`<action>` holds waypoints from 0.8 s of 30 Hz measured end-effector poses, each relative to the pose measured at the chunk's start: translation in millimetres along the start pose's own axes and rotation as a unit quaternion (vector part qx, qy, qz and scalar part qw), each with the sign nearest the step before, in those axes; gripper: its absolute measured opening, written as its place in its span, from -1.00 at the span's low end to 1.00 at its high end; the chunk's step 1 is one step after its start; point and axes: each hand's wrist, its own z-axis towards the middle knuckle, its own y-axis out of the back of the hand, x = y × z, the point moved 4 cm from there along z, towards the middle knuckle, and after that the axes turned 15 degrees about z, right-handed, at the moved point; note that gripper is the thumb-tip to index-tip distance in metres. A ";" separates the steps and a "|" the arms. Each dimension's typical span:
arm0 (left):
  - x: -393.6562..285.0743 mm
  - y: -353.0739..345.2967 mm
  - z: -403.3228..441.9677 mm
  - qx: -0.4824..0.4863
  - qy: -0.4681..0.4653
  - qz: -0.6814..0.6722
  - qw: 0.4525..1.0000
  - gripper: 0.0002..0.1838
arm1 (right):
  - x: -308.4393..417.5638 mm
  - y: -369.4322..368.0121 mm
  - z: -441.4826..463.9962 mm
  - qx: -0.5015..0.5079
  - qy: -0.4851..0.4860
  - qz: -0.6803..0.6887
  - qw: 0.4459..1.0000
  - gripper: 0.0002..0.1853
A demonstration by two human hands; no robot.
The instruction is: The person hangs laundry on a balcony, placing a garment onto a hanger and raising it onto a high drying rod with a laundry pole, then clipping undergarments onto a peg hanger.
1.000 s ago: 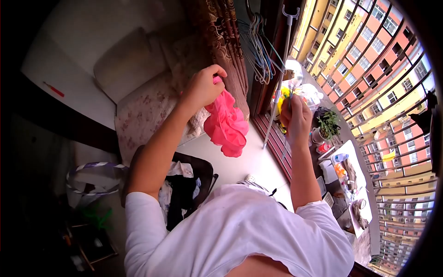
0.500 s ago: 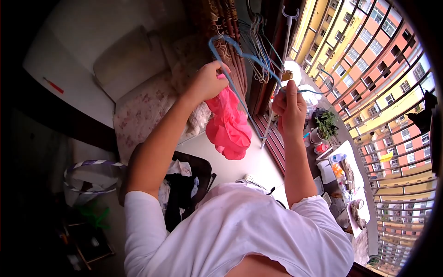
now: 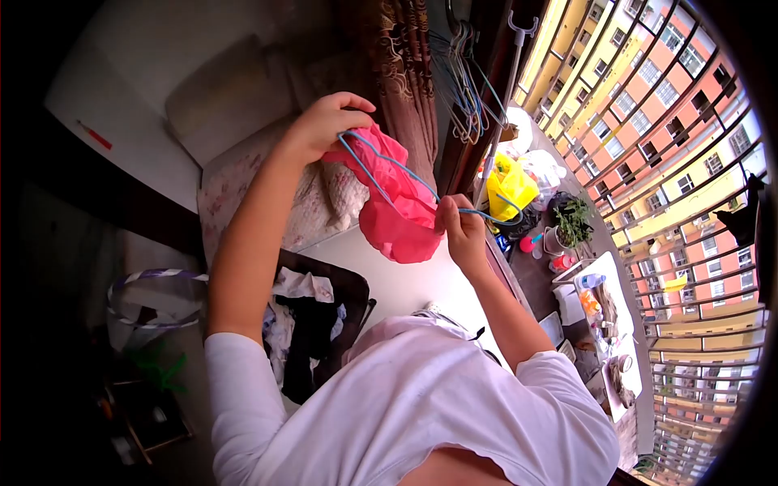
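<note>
A bright pink cloth garment (image 3: pixel 399 227) hangs bunched from my left hand (image 3: pixel 324 125), whose fingers are closed on its upper edge. One end of a blue wire hanger (image 3: pixel 412 173) lies against the pink fabric, close to my left fingers. My right hand (image 3: pixel 462 231) pinches the hanger near its neck, and the hook sticks out to the right. How much of the hanger is inside the garment I cannot tell.
Below my left arm, a dark container (image 3: pixel 356 283) holds several clothes. Spare hangers (image 3: pixel 466 105) hang beside the curtain (image 3: pixel 405 89). A yellow bag (image 3: pixel 510 182), a potted plant (image 3: pixel 571 220) and a white tray (image 3: pixel 622 324) stand on the ledge by the barred window.
The hanger has swung down and left, so its end now lies on the pink garment. My left hand has moved up and left; my right hand has moved down and left.
</note>
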 end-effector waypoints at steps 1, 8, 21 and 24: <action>5.2 5.5 -1.1 0.005 0.014 -0.001 1.000 -0.71 | -1.0 0.6 -0.4 0.029 -0.028 -0.040 0.998 -0.74; 52.9 14.7 0.9 0.063 -0.015 0.204 0.977 -0.72 | 40.2 8.3 17.2 0.106 0.011 -0.221 0.969 -0.86; 44.7 -10.3 -6.0 0.094 -0.018 0.226 0.969 -0.78 | 81.4 3.3 37.5 0.282 0.088 -0.425 0.856 -0.88; 37.3 -33.8 -5.2 0.111 -0.091 0.292 0.946 -0.77 | 72.9 -3.7 40.9 0.330 0.019 -0.516 0.791 -0.76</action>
